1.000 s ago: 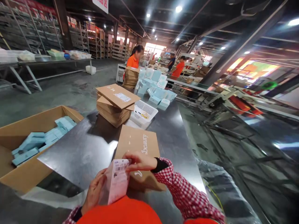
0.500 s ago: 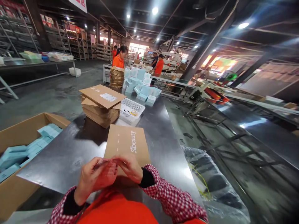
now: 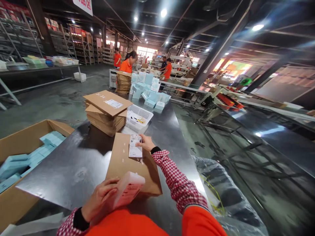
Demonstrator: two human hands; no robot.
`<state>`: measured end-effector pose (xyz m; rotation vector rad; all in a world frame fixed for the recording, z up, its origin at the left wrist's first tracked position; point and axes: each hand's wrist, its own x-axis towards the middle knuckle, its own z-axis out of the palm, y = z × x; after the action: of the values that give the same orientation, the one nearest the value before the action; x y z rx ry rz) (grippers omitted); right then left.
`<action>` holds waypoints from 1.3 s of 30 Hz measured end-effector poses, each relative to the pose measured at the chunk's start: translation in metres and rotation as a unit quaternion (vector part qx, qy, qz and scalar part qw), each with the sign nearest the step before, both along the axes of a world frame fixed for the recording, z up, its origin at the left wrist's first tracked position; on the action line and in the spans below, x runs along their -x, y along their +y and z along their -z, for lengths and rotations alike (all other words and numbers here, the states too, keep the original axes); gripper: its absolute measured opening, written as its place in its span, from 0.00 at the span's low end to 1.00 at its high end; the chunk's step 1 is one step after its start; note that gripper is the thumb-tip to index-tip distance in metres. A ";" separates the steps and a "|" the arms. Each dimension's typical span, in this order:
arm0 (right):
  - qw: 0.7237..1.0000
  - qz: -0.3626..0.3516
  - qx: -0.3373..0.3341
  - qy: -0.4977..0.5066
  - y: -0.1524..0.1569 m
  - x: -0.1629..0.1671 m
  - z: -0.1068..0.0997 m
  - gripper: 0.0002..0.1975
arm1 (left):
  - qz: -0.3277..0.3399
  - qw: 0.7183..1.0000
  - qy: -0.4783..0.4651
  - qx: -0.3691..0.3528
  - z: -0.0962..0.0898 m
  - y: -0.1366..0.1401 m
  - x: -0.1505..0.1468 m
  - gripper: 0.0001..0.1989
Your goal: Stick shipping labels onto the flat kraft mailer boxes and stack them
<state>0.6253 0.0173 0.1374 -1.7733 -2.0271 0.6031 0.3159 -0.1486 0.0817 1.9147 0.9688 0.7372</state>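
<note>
A flat brown cardboard carton (image 3: pixel 120 164) lies on the metal table in front of me. On its far part rests a white printed shipping label (image 3: pixel 135 151). My right hand (image 3: pixel 145 143) is at the label's right edge, fingers closed on it with the thumb over its face. Close to my body, my left hand (image 3: pixel 102 195) grips a stack of shipping labels (image 3: pixel 130 186), which looks pinkish and stands tilted above the carton's near edge. Part of the carton's white lettering is covered by the label.
Behind the carton stand a pile of folded cartons (image 3: pixel 105 114) and a white plastic basket (image 3: pixel 139 118) with a yellow-handled tool. Light blue boxes (image 3: pixel 150 93) are heaped farther back. An open carton (image 3: pixel 59 126) of blue boxes is left; a plastic-lined bin (image 3: pixel 231 196) is right. Co-workers stand beyond.
My right hand has left the label stack and reached forward, and a label now lies on the carton. My left hand still holds the stack, now tilted more upright.
</note>
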 end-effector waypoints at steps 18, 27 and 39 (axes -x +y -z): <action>0.974 0.114 0.004 -0.195 -0.009 0.012 0.024 0.29 | -0.004 1.000 0.002 0.014 0.023 -0.003 0.001 0.16; 0.962 0.228 0.093 -0.115 -0.020 -0.051 -0.008 0.16 | -0.069 0.997 -0.018 0.027 0.027 -0.007 -0.001 0.19; 0.875 0.170 0.120 0.437 -0.019 -0.099 -0.149 0.09 | -0.242 0.932 -0.256 0.082 0.011 0.003 0.027 0.25</action>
<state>0.7243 -0.0018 0.2869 -1.4990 -1.0301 1.2853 0.2888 -0.1451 0.0704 1.2390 1.1248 1.3172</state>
